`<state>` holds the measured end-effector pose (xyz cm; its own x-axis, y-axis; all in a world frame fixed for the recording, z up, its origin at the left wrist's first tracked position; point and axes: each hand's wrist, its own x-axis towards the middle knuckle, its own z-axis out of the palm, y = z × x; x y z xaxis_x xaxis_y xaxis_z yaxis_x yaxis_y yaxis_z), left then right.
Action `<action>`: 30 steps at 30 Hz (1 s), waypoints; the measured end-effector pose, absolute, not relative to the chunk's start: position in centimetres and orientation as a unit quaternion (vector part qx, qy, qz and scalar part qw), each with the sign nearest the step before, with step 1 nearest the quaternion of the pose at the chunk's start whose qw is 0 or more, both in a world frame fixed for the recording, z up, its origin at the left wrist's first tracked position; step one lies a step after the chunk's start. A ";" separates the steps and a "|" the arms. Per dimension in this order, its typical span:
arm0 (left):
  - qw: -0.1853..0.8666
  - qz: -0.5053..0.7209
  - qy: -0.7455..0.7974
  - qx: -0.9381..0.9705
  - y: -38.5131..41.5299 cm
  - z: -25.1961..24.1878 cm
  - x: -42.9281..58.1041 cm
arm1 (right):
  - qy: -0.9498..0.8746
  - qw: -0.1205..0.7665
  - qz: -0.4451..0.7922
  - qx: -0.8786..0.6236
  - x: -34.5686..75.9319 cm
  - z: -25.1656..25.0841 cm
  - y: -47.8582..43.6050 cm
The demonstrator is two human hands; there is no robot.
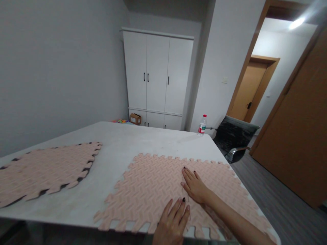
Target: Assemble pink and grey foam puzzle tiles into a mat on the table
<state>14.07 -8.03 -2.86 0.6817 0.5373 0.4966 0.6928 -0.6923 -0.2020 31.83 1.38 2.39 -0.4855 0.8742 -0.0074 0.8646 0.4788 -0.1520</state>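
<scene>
A pink foam puzzle mat (pixel 148 180) with toothed edges lies flat on the white table, a seam running down its middle between two joined pieces. Near the table's front edge, my left hand (pixel 172 221) rests palm down on the mat, fingers stretched out by the seam. Farther up, my right hand (pixel 192 183) lies flat across the same seam, its fingers pointing to the upper left. Nothing is held in either hand. Another pink foam mat (pixel 51 170) lies at the left, apart from both hands, its edge slightly raised off the table.
A water bottle (pixel 202 126) with a red cap stands at the table's (pixel 120 139) far right corner. Beyond it is a black chair (pixel 233 136). Behind the table are a white wardrobe (pixel 157 71) and a cardboard box (pixel 135 118). An open doorway is at the right.
</scene>
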 end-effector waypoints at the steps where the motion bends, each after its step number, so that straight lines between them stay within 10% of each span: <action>1: 0.170 -0.200 -0.351 -0.899 -8.3 -2.8 14.0 | -0.858 0.038 0.057 -0.509 31.5 2.4 1.2; 22: -0.038 -0.188 -0.320 -0.928 -9.4 1.7 10.7 | -0.876 0.022 0.085 -0.475 32.7 1.9 -1.1; 30: 0.060 -0.196 -0.814 -0.544 -4.1 6.7 -8.0 | -0.868 0.044 0.100 -0.485 32.6 1.9 -1.6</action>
<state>-7.96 -4.12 6.74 -0.4009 0.8617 0.3110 0.9087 0.3309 0.2544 32.59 -1.58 1.88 -0.5263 0.8501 -0.0212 0.8325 0.5100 -0.2166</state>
